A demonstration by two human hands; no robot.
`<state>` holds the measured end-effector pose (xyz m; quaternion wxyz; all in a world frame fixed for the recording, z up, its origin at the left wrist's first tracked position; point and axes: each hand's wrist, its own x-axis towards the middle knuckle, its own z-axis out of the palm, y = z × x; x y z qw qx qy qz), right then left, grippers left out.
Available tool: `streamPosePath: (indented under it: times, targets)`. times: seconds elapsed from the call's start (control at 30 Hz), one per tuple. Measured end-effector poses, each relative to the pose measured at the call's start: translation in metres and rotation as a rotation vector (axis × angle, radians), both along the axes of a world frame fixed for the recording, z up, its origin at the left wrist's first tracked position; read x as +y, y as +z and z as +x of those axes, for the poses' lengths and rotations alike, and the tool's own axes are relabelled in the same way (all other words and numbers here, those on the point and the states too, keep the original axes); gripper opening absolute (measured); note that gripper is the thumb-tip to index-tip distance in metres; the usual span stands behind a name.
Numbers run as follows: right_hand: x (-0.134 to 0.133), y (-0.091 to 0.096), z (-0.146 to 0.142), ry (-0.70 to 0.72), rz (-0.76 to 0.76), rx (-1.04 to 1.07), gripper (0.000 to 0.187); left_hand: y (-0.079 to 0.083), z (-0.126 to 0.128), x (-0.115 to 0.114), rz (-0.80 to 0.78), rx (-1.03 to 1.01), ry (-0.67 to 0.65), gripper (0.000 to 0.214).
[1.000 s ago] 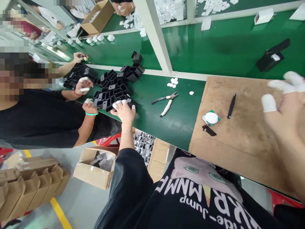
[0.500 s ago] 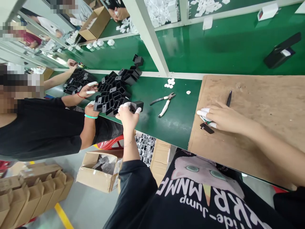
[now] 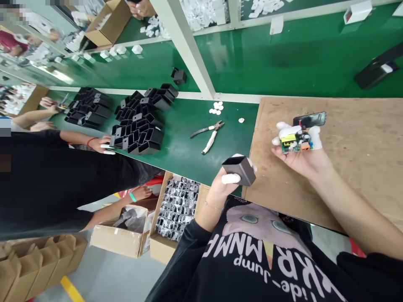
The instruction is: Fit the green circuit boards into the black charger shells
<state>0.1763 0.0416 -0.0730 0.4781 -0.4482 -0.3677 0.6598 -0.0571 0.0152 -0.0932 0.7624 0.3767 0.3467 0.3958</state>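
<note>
My left hand [image 3: 225, 182], with white finger cots, grips a black rectangular plastic housing [image 3: 239, 170] lifted above the near edge of the green bench. My right hand [image 3: 302, 157] is raised over the brown board [image 3: 346, 167] and holds a small green circuit board [image 3: 296, 141] with yellow and orange parts, with a thin black piece behind it. A pile of the same black housings [image 3: 138, 126] lies on the green mat to the left.
Pliers with white handles [image 3: 209, 134] and small white discs [image 3: 215, 108] lie on the green mat [image 3: 189, 151]. A co-worker in black sits at left, one hand [image 3: 102, 144] by the housings. Cardboard boxes [image 3: 176, 209] stand below the bench. A white frame post [image 3: 185, 46] rises behind.
My left hand has carried a black housing from the pile towards me. My right hand has lifted the circuit board off the brown board. The co-worker's hands shifted.
</note>
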Motion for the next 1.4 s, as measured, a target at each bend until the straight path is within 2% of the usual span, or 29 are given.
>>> streamPosePath:
  times: [0.17,0.37,0.63,0.77,0.87,0.93,1.0,1.13,1.2,1.23,1.3,1.33,1.4]
  targets:
    - [-0.018,-0.004,-0.013,-0.007,-0.032,0.19,0.057,0.012,0.025,-0.006,-0.255,-0.187,-0.057,0.054]
    - [-0.029,-0.01,-0.015,0.068,0.059,0.21,0.059,0.019,0.045,-0.006,-0.401,-0.248,-0.019,0.057]
    - [-0.03,-0.011,-0.013,0.122,0.179,0.139,0.062,0.013,0.048,-0.01,-0.395,-0.273,-0.017,0.046]
    - [-0.03,-0.016,-0.012,0.015,0.193,0.177,0.053,0.016,0.047,-0.01,-0.339,-0.224,-0.07,0.051]
    - [-0.031,-0.015,-0.011,-0.066,0.184,0.183,0.062,0.018,0.045,-0.008,-0.233,-0.16,-0.095,0.057]
    - [-0.031,-0.012,-0.013,-0.081,0.179,0.174,0.064,0.017,0.043,-0.008,-0.073,-0.074,-0.095,0.059]
    - [-0.03,-0.01,-0.015,-0.121,0.191,0.161,0.061,0.015,0.042,-0.009,0.215,0.087,-0.088,0.058]
    - [-0.027,-0.011,-0.017,-0.351,0.213,0.107,0.043,0.007,0.046,-0.011,0.931,0.582,-0.01,0.043]
    - [-0.028,-0.012,-0.016,-0.4,0.177,0.004,0.038,0.002,0.05,-0.008,1.189,0.768,0.002,0.04]
    - [-0.03,-0.012,-0.015,-0.395,0.164,-0.064,0.037,0.0,0.051,-0.005,1.274,0.796,-0.008,0.041]
    - [-0.035,-0.01,-0.012,-0.359,0.202,-0.206,0.034,-0.002,0.054,0.001,1.311,0.713,-0.022,0.043]
    - [-0.037,-0.009,-0.01,-0.336,0.255,-0.27,0.033,-0.002,0.055,0.003,1.259,0.63,-0.01,0.043]
    - [-0.042,-0.005,-0.006,-0.28,0.398,-0.363,0.037,0.001,0.056,0.004,1.044,0.457,0.043,0.044]
